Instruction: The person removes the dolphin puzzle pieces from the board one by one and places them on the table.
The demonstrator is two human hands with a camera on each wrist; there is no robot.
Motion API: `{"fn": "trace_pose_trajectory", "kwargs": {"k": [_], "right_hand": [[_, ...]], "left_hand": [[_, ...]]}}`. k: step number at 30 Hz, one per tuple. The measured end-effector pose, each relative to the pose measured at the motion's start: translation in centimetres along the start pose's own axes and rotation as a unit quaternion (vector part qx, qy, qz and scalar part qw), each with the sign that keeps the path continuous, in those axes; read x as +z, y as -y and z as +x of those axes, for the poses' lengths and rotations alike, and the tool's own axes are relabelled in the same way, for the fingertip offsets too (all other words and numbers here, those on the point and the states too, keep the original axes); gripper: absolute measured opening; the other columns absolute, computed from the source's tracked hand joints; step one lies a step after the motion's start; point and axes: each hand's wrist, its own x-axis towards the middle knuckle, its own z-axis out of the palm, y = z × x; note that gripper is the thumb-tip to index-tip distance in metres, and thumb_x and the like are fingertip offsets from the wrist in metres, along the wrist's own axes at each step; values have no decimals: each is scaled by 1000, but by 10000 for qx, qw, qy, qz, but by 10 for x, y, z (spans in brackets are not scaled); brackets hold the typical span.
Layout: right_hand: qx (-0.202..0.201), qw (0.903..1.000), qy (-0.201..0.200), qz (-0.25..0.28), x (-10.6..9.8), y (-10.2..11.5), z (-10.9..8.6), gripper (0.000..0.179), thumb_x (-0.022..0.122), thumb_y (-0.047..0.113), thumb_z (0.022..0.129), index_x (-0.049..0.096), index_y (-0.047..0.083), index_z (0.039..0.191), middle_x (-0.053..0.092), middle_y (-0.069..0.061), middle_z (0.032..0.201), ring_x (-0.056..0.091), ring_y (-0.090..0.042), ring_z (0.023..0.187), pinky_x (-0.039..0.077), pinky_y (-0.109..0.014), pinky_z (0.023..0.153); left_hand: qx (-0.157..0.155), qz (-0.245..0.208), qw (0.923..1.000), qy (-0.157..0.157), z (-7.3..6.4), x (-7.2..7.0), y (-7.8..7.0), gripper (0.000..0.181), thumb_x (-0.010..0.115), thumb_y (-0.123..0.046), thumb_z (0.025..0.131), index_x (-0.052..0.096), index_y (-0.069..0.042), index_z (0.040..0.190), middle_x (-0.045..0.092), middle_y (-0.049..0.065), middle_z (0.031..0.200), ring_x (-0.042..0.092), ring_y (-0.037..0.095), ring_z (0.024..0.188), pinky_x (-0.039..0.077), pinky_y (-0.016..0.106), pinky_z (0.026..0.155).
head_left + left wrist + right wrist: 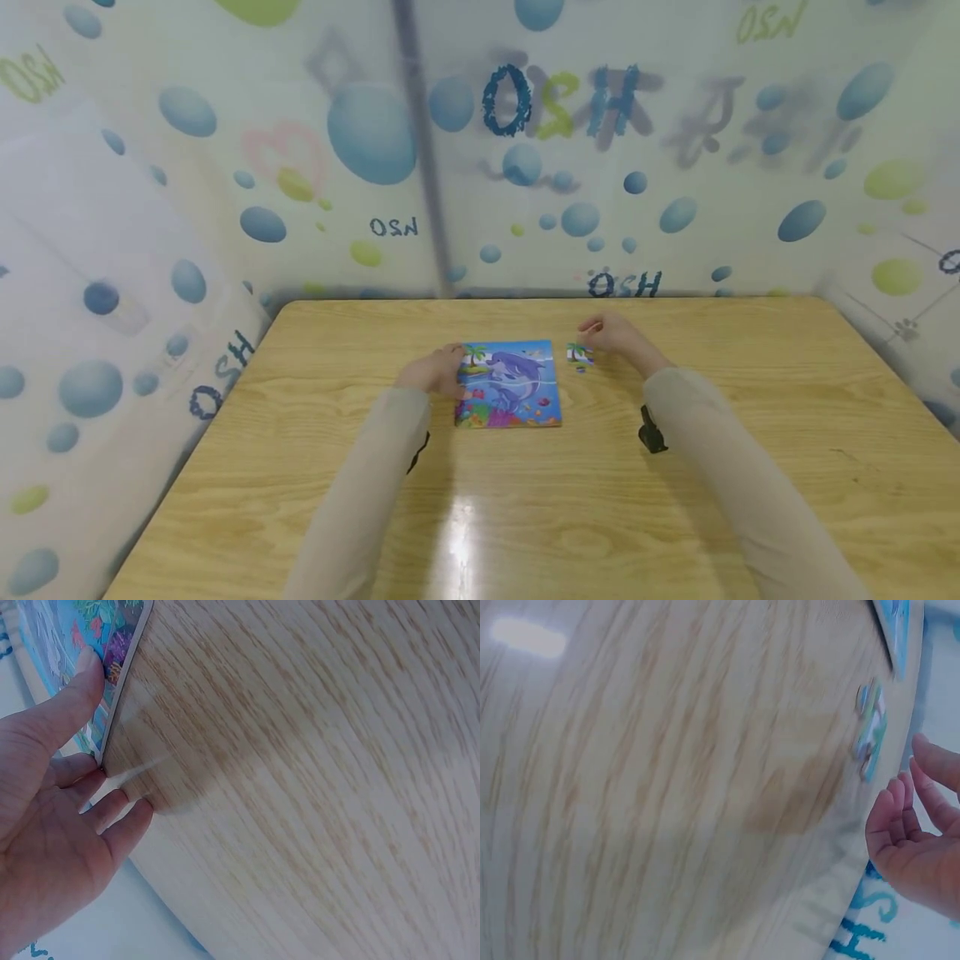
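- My left hand (432,371) is gripping the blue, square dolphin-picture board (517,385); tugging could shift it.
- My empty, loosely curled right hand (611,335) is risking nudging the flat palm-tree piece (578,354).

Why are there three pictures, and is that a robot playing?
No robot, just a person. The wide picture comes from a camera worn on the head; the other two come from cameras on each wrist. On the wooden table lie a dolphin picture and, to its right, a small palm-tree piece. The left hand grips the dolphin picture's left edge, thumb on top. The right hand is by the palm-tree piece, and seems to hold nothing.
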Motion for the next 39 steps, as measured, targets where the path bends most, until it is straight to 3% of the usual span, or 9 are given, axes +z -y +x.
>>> {"fn": "trace_pose_trajectory", "kwargs": {"k": [3,10,20,27,39], "right_hand": [[-219,9997,24,-62,7,8,2,38,53,20,92,52,-4,121,50,-27,124,49,-38,114,45,-44,94],[-532,9984,156,-137,28,30,6,36,57,20,90,56,-3,118,58,-21,115,56,-30,104,48,-37,87],[-1176,9858,523,-1082,58,60,15,52,70,27,80,54,-4,119,53,-21,122,50,-33,115,42,-40,100],[-967,9773,404,-1840,69,74,14,54,75,31,75,54,0,114,47,-18,120,45,-33,114,40,-43,100],[-469,9727,733,-2153,72,85,21,54,73,31,76,50,2,115,43,-17,123,39,-34,120,34,-45,104]], "left_hand": [[-30,-37,10000,7,1,1,1,81,65,-32,84,19,-7,146,14,11,154,16,31,141,22,47,113],[48,81,9999,70,3,2,1,80,64,-31,85,18,-7,146,14,11,154,15,30,141,22,47,113],[106,93,9999,62,9,-1,2,82,65,-32,84,18,-6,146,13,11,154,13,29,142,19,46,114],[42,84,9999,88,8,-1,3,82,65,-31,84,17,-5,146,13,11,154,13,29,142,19,45,114],[65,29,9998,173,4,-2,3,82,63,-30,86,13,-6,147,10,10,154,11,29,142,18,45,114]]}}
